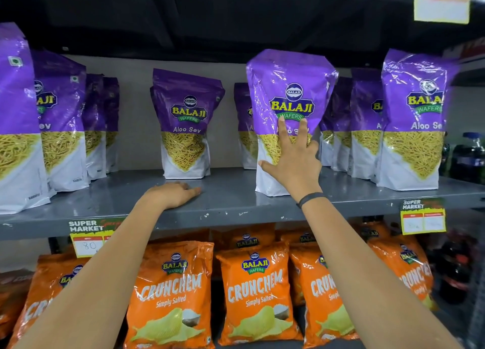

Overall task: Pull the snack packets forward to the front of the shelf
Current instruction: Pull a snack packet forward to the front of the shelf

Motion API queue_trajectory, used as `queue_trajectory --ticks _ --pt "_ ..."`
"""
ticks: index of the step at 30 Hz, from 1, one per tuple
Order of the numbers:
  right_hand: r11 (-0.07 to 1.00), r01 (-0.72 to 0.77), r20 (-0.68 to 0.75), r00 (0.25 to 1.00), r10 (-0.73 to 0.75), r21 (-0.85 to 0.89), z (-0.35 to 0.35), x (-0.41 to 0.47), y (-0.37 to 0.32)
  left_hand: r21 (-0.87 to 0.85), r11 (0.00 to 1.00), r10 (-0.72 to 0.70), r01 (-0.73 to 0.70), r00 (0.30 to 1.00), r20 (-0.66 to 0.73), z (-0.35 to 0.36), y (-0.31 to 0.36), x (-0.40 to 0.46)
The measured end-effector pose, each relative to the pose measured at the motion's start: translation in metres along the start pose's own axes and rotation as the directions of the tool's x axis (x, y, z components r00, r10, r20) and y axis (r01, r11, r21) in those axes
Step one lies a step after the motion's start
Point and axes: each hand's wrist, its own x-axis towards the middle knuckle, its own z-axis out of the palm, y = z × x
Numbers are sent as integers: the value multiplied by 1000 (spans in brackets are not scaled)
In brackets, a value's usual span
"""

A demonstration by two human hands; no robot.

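Purple Balaji Aloo Sev snack packets stand on a grey metal shelf (236,207). My right hand (294,162) is on the front of one upright packet (288,86) near the shelf's front edge: thumb at its left, two fingers spread up its face, the others round its right side. My left hand (170,194) rests palm down on the bare shelf, holding nothing. Just beyond that hand, another packet (185,123) stands further back. More packets stand forward at the far left (15,128) and at the right (414,117), with rows behind them.
Orange Crunchem packets (173,291) fill the shelf below. Yellow price tags (422,217) hang from the shelf's front lip. Dark bottles (469,157) stand at the far right. The shelf above hangs low over the packet tops.
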Motion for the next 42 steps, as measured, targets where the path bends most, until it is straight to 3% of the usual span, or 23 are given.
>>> queue_trajectory --ticks 18,29,42 --pt "1000 18 -88 996 -19 -15 -13 -15 4 22 1000 -14 14 1000 -6 2 -3 7" --pt "972 87 -339 941 -8 218 23 -40 25 11 1000 15 -15 1000 -20 3 -5 9" --pt "970 95 -383 924 -1 224 26 -41 25 14 1000 11 -11 1000 -16 4 -8 11"
